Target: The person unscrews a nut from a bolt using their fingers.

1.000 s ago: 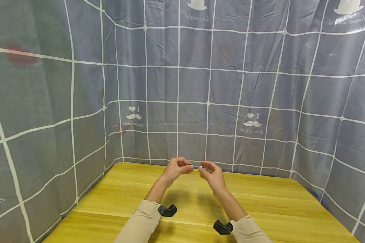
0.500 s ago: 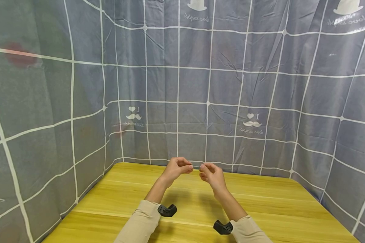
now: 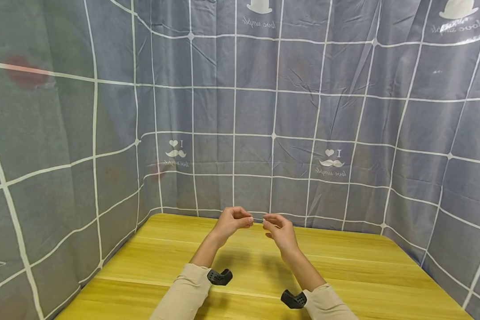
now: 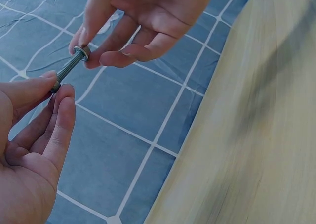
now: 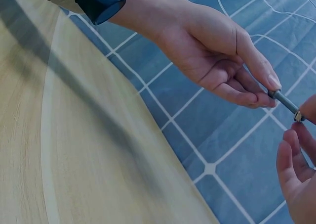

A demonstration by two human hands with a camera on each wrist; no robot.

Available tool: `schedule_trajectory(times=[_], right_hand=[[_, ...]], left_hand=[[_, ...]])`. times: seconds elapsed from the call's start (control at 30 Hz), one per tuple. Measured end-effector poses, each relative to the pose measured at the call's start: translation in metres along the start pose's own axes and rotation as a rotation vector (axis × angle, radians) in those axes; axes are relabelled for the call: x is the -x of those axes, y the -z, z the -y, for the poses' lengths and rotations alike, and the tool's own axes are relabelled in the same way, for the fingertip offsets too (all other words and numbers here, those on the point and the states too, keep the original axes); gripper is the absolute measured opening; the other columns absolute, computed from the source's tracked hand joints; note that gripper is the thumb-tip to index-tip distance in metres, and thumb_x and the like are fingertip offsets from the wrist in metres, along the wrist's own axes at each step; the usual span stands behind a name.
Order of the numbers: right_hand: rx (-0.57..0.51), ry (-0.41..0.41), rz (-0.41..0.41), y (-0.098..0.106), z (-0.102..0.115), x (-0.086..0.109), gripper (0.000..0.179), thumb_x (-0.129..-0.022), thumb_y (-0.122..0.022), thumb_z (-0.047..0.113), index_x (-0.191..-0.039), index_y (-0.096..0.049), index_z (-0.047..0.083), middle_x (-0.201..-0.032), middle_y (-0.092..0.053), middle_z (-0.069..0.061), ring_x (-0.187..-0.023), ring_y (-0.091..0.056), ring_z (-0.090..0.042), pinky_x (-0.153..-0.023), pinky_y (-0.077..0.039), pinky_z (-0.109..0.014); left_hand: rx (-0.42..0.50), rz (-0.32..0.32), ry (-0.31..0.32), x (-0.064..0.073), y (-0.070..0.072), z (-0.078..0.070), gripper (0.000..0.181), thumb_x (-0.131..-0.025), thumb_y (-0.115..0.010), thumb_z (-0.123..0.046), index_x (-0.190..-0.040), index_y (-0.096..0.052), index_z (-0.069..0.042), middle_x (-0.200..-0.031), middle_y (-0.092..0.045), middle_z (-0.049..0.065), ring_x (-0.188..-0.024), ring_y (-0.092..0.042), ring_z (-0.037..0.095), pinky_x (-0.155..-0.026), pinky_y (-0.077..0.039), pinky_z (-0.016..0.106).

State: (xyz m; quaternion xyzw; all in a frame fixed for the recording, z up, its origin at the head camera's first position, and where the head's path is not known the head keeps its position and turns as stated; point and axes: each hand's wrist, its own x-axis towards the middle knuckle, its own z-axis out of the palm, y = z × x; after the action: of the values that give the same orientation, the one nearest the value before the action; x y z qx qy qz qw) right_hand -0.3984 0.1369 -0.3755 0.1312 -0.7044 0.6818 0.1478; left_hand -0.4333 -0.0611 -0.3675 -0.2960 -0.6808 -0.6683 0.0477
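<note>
My left hand [image 3: 227, 226] pinched one end of the bolt [image 4: 70, 67], I think to keep it still. My right hand [image 3: 282, 234] pinched what looked like a nut [image 5: 298, 116] near the other end, maybe for turning. The bolt was between my hands, up above the wooden table [image 3: 256, 275].

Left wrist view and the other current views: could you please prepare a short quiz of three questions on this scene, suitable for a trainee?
1. Multiple choice: what is between the two hands?
A) a pencil
B) a metal bolt
C) a key

2. True or false: the left hand and the right hand are at the same end of the bolt.

3. Fill in the colour: in the head view, the table has a ____ surface with a wood-grain pattern.

Key:
1. B
2. False; they are at opposite ends.
3. yellow
</note>
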Motion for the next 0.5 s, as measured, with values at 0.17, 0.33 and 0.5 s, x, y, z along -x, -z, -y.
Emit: schedule_trajectory(times=[0.17, 0.33, 0.5], right_hand=[[-0.036, 0.006, 0.008, 0.0004, -0.0048, -0.0021, 0.021, -0.102, -0.068, 0.011, -0.116, -0.069, -0.005, -0.103, -0.07, -0.011, -0.096, -0.067, -0.026, -0.086, -0.06, -0.035], [-0.031, 0.034, 0.025, 0.0009, -0.0038, -0.0008, 0.018, -0.1, -0.069, 0.002, -0.117, -0.07, -0.005, -0.117, -0.066, -0.017, -0.105, -0.065, -0.029, -0.092, -0.057, -0.033], [-0.04, 0.045, 0.029, 0.0, -0.0042, -0.0013, 0.026, -0.1, -0.069, 0.005, -0.123, -0.067, -0.007, -0.122, -0.063, -0.021, -0.103, -0.065, -0.025, -0.093, -0.057, -0.034]], left_hand=[[0.004, -0.001, -0.004, 0.0003, 0.0002, -0.0002, 0.023, -0.097, -0.072, 0.0, -0.11, -0.066, 0.018, -0.1, -0.074, 0.021, -0.091, -0.073, 0.026, -0.087, -0.06, 0.038], [0.003, 0.003, -0.01, 0.0011, 0.0015, 0.0004, 0.022, -0.098, -0.071, 0.0, -0.11, -0.067, 0.017, -0.101, -0.074, 0.023, -0.091, -0.073, 0.028, -0.087, -0.06, 0.038], [-0.001, 0.004, -0.013, 0.0011, 0.0016, 0.0004, 0.023, -0.098, -0.071, -0.001, -0.111, -0.066, 0.018, -0.1, -0.074, 0.02, -0.091, -0.073, 0.028, -0.087, -0.06, 0.038]])
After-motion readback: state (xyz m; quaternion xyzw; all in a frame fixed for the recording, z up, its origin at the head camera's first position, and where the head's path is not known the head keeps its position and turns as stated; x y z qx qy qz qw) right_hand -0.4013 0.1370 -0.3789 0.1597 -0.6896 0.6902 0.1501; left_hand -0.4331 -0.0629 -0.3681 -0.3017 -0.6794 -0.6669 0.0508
